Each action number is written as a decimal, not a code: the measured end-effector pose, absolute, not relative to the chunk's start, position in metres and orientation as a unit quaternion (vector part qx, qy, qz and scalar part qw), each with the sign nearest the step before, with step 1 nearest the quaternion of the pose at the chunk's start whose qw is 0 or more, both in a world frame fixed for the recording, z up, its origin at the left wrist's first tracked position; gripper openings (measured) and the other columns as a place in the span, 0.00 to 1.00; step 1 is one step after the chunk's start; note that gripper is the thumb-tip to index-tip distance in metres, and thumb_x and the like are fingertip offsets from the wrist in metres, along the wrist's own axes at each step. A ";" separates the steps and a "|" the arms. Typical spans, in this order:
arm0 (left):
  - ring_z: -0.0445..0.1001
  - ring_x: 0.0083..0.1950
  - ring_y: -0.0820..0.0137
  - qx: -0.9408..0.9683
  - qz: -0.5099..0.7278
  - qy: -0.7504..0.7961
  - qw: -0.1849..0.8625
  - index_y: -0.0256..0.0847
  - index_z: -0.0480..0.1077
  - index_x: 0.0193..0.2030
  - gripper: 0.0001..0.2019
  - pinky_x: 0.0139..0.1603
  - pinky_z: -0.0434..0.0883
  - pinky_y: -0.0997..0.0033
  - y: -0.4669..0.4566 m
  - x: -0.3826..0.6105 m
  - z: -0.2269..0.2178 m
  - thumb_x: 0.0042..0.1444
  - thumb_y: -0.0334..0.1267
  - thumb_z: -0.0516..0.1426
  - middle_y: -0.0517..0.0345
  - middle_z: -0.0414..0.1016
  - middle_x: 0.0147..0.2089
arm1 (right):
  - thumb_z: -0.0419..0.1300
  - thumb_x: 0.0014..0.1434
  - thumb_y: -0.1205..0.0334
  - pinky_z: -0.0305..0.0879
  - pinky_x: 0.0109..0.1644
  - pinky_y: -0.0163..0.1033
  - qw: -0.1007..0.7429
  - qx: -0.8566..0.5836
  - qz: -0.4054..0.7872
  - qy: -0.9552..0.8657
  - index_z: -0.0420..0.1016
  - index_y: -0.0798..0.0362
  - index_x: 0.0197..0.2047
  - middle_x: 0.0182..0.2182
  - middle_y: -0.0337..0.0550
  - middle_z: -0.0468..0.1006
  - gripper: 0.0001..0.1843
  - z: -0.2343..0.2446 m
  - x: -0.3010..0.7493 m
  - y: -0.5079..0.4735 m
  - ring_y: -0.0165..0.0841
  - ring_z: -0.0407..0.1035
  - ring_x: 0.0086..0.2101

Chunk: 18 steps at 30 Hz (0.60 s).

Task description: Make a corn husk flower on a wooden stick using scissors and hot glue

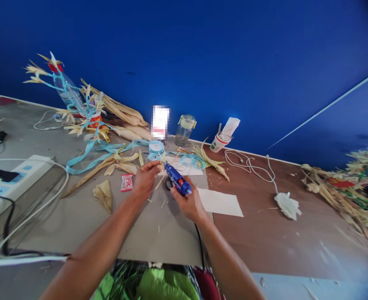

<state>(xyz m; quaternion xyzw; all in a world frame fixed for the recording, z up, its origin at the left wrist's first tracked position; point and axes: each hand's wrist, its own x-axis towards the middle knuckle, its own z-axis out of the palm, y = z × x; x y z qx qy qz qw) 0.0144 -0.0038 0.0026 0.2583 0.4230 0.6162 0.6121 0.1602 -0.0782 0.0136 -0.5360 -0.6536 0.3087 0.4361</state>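
My right hand (pixel 188 204) is closed round a blue glue gun (pixel 177 180), whose nozzle points up and left toward my left hand. My left hand (pixel 145 179) pinches a small piece of dried corn husk (pixel 162 166) right at the gun's tip. Both hands hover over a grey cardboard sheet (pixel 146 225) on the table. The gun's black cord (pixel 199 241) runs back toward me. A roll of light blue ribbon (pixel 156 147) lies just beyond the hands.
Dried husks and blue ribbon strands (pixel 90 160) spread at left, beside a bottle with husk flowers (pixel 65 89). A white power strip (pixel 11 179) with cables lies far left. A glass jar (pixel 184 129), paper cup (pixel 219 141), white paper (pixel 220 202), white cable (pixel 253 166) and husk pile (pixel 343 196) lie right.
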 end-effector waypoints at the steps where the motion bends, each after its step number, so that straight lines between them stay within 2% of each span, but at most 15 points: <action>1: 0.68 0.26 0.76 0.259 0.615 0.423 0.613 0.37 0.76 0.28 0.13 0.31 0.64 0.74 -0.004 0.015 0.003 0.29 0.33 0.66 0.61 0.74 0.24 | 0.57 0.56 0.57 0.65 0.35 0.35 0.437 -0.538 0.309 -0.651 0.67 0.52 0.36 0.32 0.42 0.72 0.08 0.013 0.160 -0.078 0.35 0.68 0.35; 10: 0.68 0.26 0.76 0.264 0.618 0.422 0.608 0.37 0.76 0.29 0.12 0.31 0.64 0.74 -0.003 0.014 0.000 0.32 0.32 0.65 0.61 0.74 0.25 | 0.58 0.56 0.58 0.65 0.34 0.36 0.434 -0.535 0.309 -0.656 0.68 0.52 0.36 0.30 0.42 0.71 0.08 0.012 0.162 -0.079 0.35 0.68 0.35; 18: 0.68 0.27 0.77 0.269 0.617 0.414 0.612 0.37 0.76 0.28 0.12 0.31 0.64 0.75 -0.004 0.014 0.002 0.31 0.33 0.66 0.61 0.74 0.24 | 0.56 0.57 0.58 0.63 0.36 0.37 0.413 -0.525 0.278 -0.690 0.66 0.52 0.33 0.31 0.42 0.69 0.06 0.016 0.161 -0.080 0.34 0.66 0.33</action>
